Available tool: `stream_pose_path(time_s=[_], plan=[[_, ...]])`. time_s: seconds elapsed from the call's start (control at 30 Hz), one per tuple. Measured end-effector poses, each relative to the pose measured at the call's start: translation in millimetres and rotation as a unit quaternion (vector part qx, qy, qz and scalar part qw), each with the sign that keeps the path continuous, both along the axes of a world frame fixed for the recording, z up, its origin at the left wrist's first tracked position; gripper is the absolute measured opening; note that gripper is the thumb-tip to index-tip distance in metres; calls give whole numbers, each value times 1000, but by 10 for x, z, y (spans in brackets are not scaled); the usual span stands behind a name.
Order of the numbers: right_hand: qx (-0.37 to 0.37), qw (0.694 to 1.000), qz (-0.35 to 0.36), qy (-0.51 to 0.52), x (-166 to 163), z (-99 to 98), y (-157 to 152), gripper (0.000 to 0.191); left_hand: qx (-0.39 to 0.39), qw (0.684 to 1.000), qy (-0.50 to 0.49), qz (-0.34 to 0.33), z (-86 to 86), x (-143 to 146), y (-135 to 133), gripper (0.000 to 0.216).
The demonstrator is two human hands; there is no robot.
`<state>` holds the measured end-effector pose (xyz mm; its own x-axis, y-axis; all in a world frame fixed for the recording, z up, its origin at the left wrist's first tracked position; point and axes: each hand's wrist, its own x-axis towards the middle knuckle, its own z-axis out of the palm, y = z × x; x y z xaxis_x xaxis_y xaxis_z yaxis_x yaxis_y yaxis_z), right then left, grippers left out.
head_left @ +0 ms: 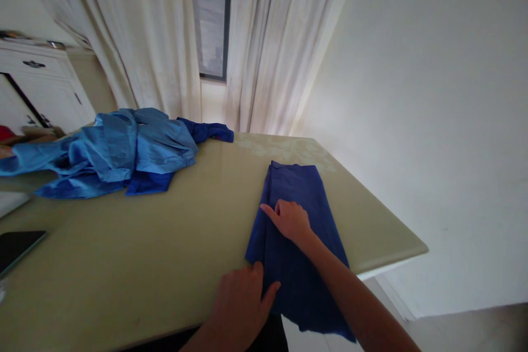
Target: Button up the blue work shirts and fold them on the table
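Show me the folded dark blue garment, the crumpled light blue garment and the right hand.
Folded dark blue garment (295, 265): head view, middle of its upper face.
Crumpled light blue garment (115, 146): head view, its rumpled middle.
Right hand (293, 221): head view, back of the hand.

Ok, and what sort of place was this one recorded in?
Most likely a room in a home: long pale curtains hang at a window, a white cabinet stands at the left, and clothes lie heaped on the table.
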<state>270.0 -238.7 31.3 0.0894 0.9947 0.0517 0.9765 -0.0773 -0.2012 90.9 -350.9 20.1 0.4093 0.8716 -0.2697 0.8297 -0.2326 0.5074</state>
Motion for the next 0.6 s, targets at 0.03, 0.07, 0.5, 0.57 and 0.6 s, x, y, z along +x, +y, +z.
stream_pose_path(time_s=[0.03, 0.07, 0.5, 0.57, 0.6], plan=[[-3, 1000, -12, -13, -37, -12, 127, 69, -12, 1000, 5, 5, -7, 1, -27, 45], [-4, 999, -24, -22, -57, -25, 259, 66, -20, 1000, 6, 10, -17, 0, -47, 46], [-9, 994, -101, 36, 208, 118, 1063, 38, -107, 956, -266, 64, 44, -36, 270, 29], [2, 994, -98, 42, 239, 171, 1094, 39, -64, 956, -275, 80, 109, -173, 407, 25], [5, 995, -86, 47, 236, 177, 1101, 39, -35, 961, -262, 86, 121, -255, 464, 24]])
